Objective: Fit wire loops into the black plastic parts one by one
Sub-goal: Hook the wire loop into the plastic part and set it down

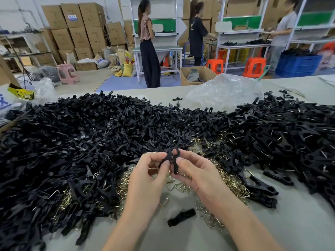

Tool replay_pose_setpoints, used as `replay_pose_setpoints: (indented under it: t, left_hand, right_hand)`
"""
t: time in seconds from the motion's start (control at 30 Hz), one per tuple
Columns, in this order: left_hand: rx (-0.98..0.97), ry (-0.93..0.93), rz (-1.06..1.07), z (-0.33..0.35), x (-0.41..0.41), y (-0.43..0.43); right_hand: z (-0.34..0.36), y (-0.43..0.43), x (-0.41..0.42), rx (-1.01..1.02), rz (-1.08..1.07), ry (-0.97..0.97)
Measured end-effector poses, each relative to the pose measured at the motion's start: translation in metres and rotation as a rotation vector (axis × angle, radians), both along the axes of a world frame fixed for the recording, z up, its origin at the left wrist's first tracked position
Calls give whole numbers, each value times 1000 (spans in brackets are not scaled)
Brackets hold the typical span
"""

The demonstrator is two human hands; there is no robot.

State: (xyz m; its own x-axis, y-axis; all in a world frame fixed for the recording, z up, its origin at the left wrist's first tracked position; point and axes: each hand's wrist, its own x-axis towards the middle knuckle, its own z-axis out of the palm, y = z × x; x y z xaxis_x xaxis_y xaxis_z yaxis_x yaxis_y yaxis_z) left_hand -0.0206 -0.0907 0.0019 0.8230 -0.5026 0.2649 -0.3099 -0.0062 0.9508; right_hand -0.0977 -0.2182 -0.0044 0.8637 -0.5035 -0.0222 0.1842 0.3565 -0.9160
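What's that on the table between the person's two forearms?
A loose black part and a few wire loops on the table, seen in the head view.

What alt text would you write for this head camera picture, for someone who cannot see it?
A left hand and right hand pinch a black plastic part between them over a grey table. A huge heap of black parts surrounds them, with brass-coloured wire loops underneath. People stand at workbenches behind.

Wearer's arms, both bare.
Showed left hand (146, 176) and right hand (197, 174) bare, thumbnails short and plain, forearms uncovered right down to the lower frame edge.
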Motion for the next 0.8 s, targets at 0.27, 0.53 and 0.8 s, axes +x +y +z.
replay_pose_setpoints:
  t: [0.27, 0.53, 0.8]
  left_hand:
    - [14, -51, -29, -2, -1, -1]
    - [70, -232, -6, 1, -1, 1]
    - [674, -712, -170, -15, -6, 3]
  right_hand:
    - [-1, -2, -1, -32, 16, -13]
    - [2, -9, -6, -125, 64, -75]
    - [4, -29, -9, 85, -301, -123]
